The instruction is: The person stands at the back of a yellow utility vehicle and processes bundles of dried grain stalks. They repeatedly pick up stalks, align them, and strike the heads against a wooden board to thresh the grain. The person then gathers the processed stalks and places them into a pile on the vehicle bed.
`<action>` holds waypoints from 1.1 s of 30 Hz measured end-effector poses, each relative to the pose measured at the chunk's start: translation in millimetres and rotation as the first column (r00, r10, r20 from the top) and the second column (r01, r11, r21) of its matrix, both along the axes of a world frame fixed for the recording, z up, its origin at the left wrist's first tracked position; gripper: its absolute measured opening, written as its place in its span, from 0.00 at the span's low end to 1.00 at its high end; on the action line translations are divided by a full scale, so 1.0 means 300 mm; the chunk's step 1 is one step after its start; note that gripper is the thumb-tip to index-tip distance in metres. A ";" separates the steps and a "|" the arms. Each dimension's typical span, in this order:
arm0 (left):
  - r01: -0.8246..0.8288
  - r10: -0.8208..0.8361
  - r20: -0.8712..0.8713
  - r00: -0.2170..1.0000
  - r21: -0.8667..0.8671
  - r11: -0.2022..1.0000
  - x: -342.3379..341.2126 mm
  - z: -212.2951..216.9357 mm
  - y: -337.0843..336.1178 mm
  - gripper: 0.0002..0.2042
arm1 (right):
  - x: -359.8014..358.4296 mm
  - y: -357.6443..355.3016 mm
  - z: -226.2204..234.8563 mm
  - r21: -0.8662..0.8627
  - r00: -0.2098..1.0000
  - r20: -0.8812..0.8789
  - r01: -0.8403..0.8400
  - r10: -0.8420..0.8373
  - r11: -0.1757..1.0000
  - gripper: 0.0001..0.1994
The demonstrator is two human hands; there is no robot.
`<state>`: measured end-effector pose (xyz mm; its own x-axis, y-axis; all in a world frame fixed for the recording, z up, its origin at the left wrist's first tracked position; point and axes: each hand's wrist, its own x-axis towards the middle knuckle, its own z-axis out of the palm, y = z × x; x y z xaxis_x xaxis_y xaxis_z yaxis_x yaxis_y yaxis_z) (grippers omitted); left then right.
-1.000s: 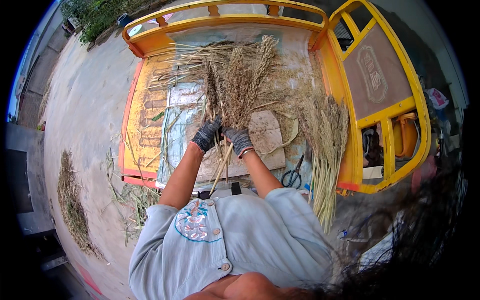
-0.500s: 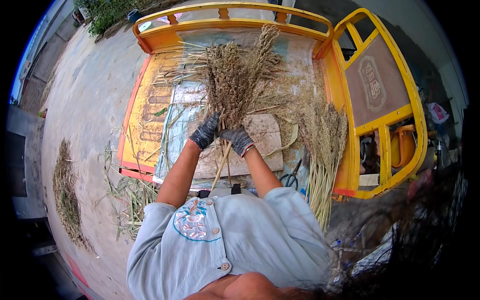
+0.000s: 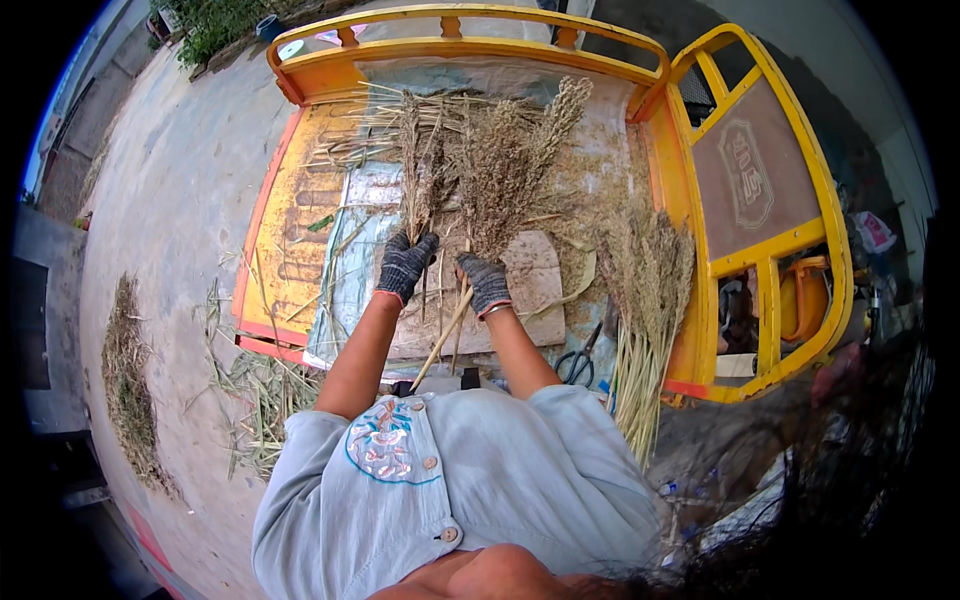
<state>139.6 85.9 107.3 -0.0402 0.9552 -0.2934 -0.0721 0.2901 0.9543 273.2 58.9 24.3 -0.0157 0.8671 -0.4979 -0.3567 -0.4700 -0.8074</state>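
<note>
My left hand (image 3: 405, 266), in a dark grey knit glove, is closed round the stems of a thin, dark bunch of sorghum heads (image 3: 423, 180) that point away from me. Beside it my right hand (image 3: 484, 283), gloved the same way, grips a fuller bunch of sorghum heads (image 3: 503, 185). A gap lies between the two hands. From below the right hand a pale stalk (image 3: 445, 340) slants back toward my waist. Under both bunches is a worn flat board (image 3: 535, 270), strewn with chaff.
A yellow metal cart bed with a rail (image 3: 480, 52) and side frame (image 3: 765, 250) surrounds the work. At right lie a sorghum bundle (image 3: 645, 300) and dark-handled scissors (image 3: 577, 366). Loose stalks (image 3: 350, 140) lie far left; dry plant piles (image 3: 135, 390) are on the ground.
My hands have moved apart, and the single mass of heads has divided into a thin left bunch and a fuller right one. The right bunch has tilted rightward.
</note>
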 end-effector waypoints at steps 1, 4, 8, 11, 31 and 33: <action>0.053 -0.053 -0.037 0.998 -0.007 0.999 -0.013 -0.010 0.002 0.09 | 0.010 0.002 0.038 -0.069 0.992 -0.081 0.091 -0.097 0.993 0.14; 0.202 -0.205 -0.085 0.975 -0.042 0.978 -0.037 -0.006 -0.024 0.08 | 0.022 0.040 0.060 -0.083 0.996 -0.032 0.075 -0.078 0.994 0.13; 0.303 -0.339 -0.212 0.917 -0.183 0.935 0.017 0.018 -0.073 0.09 | 0.016 0.076 -0.044 0.040 0.998 0.017 -0.065 0.064 0.997 0.12; 0.322 -0.350 -0.260 0.900 -0.145 0.936 -0.049 -0.114 -0.078 0.09 | 0.012 0.057 0.090 -0.158 0.990 -0.095 0.093 -0.108 0.983 0.11; 0.087 0.008 -0.496 0.869 0.169 0.982 -0.552 -0.101 -0.139 0.13 | 0.099 0.164 -0.178 -0.111 0.970 0.092 0.234 -0.225 0.966 0.14; 0.169 -0.134 -0.248 0.959 0.128 0.977 -0.387 -0.072 -0.069 0.15 | 0.044 0.162 -0.199 -0.104 0.983 0.074 0.176 -0.169 0.979 0.13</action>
<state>23.6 65.3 85.7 0.0570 0.9872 -0.1490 0.1950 0.1354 0.9714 286.5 107.4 -35.6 0.1642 0.7941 -0.5851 -0.3889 -0.4930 -0.7783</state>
